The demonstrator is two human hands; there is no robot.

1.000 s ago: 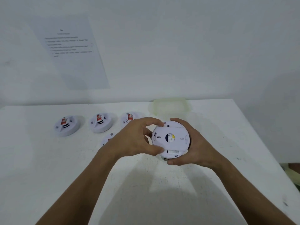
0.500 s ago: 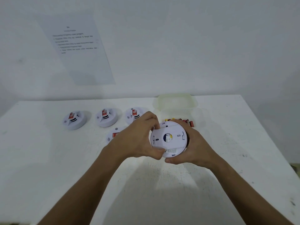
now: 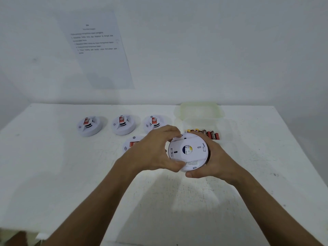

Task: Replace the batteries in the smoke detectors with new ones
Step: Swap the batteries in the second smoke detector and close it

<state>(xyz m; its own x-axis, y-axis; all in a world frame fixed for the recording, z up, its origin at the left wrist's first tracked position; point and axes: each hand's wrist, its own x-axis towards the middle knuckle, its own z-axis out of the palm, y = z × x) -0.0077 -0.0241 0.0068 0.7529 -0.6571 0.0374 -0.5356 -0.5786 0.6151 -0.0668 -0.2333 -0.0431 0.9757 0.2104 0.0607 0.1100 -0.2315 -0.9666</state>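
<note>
The white table [image 3: 71,174] bears four waiting detectors [image 3: 89,126] left of the grip. The held smoke detector [image 3: 188,152] faces base-up, right hand [image 3: 215,160] cupping it, left hand [image 3: 152,151] pinching its rim, probably to twist the backplate off. Batteries [image 3: 204,134] lie just behind.

Soft, even light is washing over the matte white tabletop [image 3: 248,201], flattening it almost to overexposure. Pale grey shadows are falling toward the camera beneath both forearms, below the left hand [image 3: 152,153] and right hand [image 3: 218,162]. The printed white paper sheet [image 3: 99,50] up beyond the left hand is reading blurry, its text illegible. Wide-angle distortion is bending the table edges outward.
</note>
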